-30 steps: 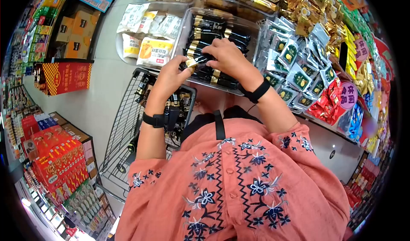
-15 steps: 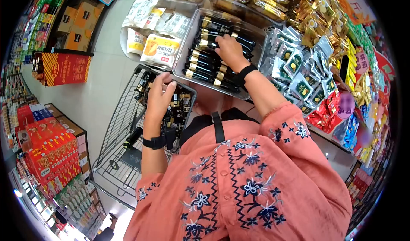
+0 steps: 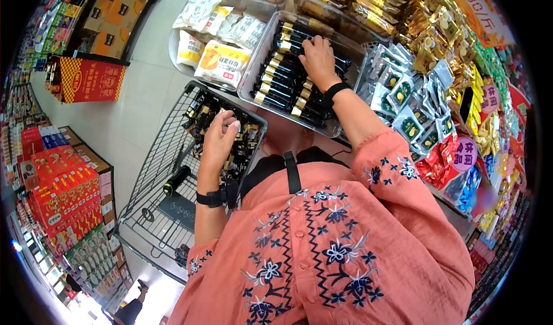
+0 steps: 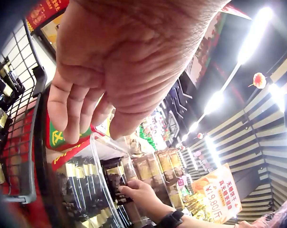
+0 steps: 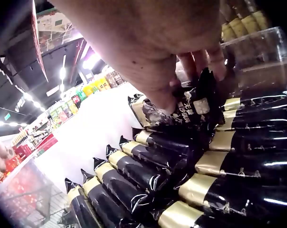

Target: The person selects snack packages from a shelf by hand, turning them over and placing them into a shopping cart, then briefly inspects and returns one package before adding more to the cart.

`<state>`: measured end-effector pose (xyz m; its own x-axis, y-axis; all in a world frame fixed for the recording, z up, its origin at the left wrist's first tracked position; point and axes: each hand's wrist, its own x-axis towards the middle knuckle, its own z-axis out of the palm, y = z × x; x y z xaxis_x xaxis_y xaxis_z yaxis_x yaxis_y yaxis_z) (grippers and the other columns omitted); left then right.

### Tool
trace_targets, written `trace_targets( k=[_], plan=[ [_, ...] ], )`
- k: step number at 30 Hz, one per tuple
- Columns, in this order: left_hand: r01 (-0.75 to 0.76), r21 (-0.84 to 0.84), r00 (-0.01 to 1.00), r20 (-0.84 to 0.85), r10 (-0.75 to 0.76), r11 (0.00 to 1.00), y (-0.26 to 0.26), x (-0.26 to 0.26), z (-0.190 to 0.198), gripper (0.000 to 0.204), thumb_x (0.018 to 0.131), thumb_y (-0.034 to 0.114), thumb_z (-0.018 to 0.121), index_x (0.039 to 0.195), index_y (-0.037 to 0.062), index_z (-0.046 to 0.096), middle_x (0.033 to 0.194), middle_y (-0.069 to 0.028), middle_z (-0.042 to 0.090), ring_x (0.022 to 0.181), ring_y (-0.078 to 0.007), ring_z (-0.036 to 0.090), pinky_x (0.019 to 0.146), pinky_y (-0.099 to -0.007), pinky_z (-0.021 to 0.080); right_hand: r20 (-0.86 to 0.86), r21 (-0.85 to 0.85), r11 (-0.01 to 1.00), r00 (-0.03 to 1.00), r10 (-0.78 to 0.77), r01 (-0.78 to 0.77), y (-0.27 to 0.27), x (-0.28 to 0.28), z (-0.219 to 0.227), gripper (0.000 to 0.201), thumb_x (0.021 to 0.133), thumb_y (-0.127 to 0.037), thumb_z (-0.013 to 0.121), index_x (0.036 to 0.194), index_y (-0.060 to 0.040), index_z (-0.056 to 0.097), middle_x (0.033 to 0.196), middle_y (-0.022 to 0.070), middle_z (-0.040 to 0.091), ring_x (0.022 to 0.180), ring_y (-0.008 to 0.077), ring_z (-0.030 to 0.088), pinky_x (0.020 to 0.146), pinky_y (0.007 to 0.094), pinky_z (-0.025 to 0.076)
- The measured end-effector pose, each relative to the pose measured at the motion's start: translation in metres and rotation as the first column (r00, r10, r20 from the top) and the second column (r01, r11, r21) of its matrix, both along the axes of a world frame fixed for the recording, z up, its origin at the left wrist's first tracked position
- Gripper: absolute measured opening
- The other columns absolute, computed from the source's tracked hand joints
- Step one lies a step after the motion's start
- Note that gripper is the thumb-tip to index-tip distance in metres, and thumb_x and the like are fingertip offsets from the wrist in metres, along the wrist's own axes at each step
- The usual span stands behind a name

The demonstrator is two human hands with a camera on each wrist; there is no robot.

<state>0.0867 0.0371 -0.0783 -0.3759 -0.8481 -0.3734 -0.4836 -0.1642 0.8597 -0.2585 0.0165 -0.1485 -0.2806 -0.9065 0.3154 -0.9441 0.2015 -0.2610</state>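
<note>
In the head view my right hand (image 3: 318, 62) is inside a clear plastic bin (image 3: 288, 118) with rows of black-and-gold snack packets (image 3: 275, 89). The right wrist view shows its thumb and fingers gripping one black snack packet (image 5: 198, 107) at the end of a row. My left hand (image 3: 219, 142) is held over a shopping cart (image 3: 151, 164), its fingers loosely bent and nothing in them. Beneath it, a heap of small black-and-gold packets (image 3: 249, 138) lies in the cart.
A tub of white and yellow cake bags (image 3: 222, 64) stands left of the bin. Silver packets (image 3: 409, 123) are piled on the right, with gold-wrapped ones (image 3: 374, 5) behind. Red boxes (image 3: 66, 195) are stacked across the aisle. A dark cylindrical object (image 3: 177, 179) lies in the cart.
Both hands were together at the packets in the bin. The left hand has drawn back and down over the cart, empty; the right has moved to the bin's far part and grips a packet there.
</note>
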Motion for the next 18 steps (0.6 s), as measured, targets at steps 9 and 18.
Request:
trace_targets(
  k=[9, 18],
  plan=[
    [0.058, 0.019, 0.996, 0.061, -0.06, 0.998, 0.005, 0.006, -0.005, 0.043, 0.1, 0.026, 0.059, 0.135, 0.0019, 0.054, 0.116, -0.0094, 0.067, 0.096, -0.0132, 0.066, 0.073, -0.0261, 0.051, 0.024, 0.027, 1.0, 1.0, 0.009, -0.01, -0.011, -0.001, -0.003, 0.032, 0.075, -0.021, 0.082, 0.101, -0.0085, 0.068, 0.108, 0.0126, 0.058, 0.103, 0.035, 0.055, 0.087, 0.0471, 0.046],
    [0.044, 0.029, 0.995, 0.084, -0.046, 0.999, 0.01, 0.017, -0.013, 0.041, 0.099, 0.027, 0.059, 0.132, 0.0032, 0.056, 0.109, -0.0055, 0.068, 0.093, -0.0118, 0.065, 0.073, -0.0268, 0.051, 0.135, 0.083, 0.996, 0.991, 0.021, -0.032, -0.017, -0.019, -0.013, 0.034, 0.076, -0.028, 0.083, 0.102, -0.0109, 0.071, 0.11, 0.0114, 0.061, 0.107, 0.035, 0.056, 0.091, 0.0477, 0.048]
  ],
)
